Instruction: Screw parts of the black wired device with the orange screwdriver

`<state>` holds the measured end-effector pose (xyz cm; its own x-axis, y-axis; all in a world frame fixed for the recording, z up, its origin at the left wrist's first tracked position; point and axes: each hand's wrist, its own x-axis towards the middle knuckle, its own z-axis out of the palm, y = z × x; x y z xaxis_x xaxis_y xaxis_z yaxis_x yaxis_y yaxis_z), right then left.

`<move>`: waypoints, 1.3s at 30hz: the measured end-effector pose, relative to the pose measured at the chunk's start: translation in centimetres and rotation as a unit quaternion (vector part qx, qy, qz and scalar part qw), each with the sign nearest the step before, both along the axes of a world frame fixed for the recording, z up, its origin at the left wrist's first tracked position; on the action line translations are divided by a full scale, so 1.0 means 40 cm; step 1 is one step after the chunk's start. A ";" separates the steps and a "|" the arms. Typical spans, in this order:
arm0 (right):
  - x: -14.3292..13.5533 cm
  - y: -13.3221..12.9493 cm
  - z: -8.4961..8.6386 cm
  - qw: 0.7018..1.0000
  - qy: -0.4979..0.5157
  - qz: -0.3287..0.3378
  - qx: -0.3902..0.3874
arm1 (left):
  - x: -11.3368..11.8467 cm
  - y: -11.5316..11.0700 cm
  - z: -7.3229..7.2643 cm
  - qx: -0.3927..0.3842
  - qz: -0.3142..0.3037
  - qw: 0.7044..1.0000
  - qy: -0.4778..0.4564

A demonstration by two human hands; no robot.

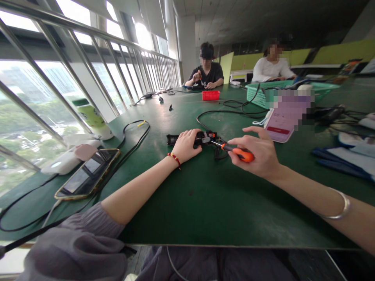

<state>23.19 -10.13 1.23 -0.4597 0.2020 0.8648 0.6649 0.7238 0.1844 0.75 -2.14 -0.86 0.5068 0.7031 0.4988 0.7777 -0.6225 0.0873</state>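
Note:
My left hand (187, 145) is closed over a black cylindrical device (172, 139) lying on the green table, its fingers wrapped across the body. Small parts and thin wires show at the device's right end, and a black cable runs from there toward the back. In my right hand (258, 153) is a screwdriver (245, 154) with an orange and black handle, pinched between the thumb and fingers; the index finger is raised. The screwdriver's shaft points left, and its tip meets the device's right end. Whether the tip sits in a screw is too small to tell.
At left lie a phone (88, 173), a white power bank (63, 160) and a green bottle (93, 119). A pink-screened phone (283, 121) leans before a green basket (258, 95) at right, near gloves (345, 156). A red tray (211, 95) stands farther back. Two people sit across.

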 end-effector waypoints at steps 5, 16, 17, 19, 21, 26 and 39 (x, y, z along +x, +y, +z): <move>0.001 0.001 0.001 0.999 0.023 -0.005 0.022 | 0.000 0.000 0.000 0.002 0.000 1.000 0.003; 0.004 0.003 0.001 1.000 0.012 0.001 0.006 | 0.000 -0.001 0.001 0.003 0.001 1.000 0.003; 0.003 0.003 0.003 1.000 0.019 0.002 0.017 | 0.000 -0.001 0.001 0.003 0.001 1.000 0.004; 0.001 0.002 0.006 0.999 0.024 0.002 0.032 | 0.000 -0.002 0.001 0.003 0.002 1.000 0.006; -0.001 0.002 0.006 0.999 0.018 0.005 0.037 | 0.000 -0.002 0.002 0.004 0.003 1.000 0.007; 0.000 0.004 0.001 1.000 -0.006 0.006 0.006 | 0.000 -0.001 0.002 0.008 0.001 1.000 0.006; 0.000 0.000 0.004 1.000 -0.007 0.002 0.001 | 0.000 0.002 -0.002 0.010 0.000 1.000 0.002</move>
<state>23.20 -10.13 1.40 -0.4720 0.1986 0.8589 0.6601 0.7255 0.1950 0.75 -2.06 -0.95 0.5090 0.6921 0.5117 0.7775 -0.6248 0.0717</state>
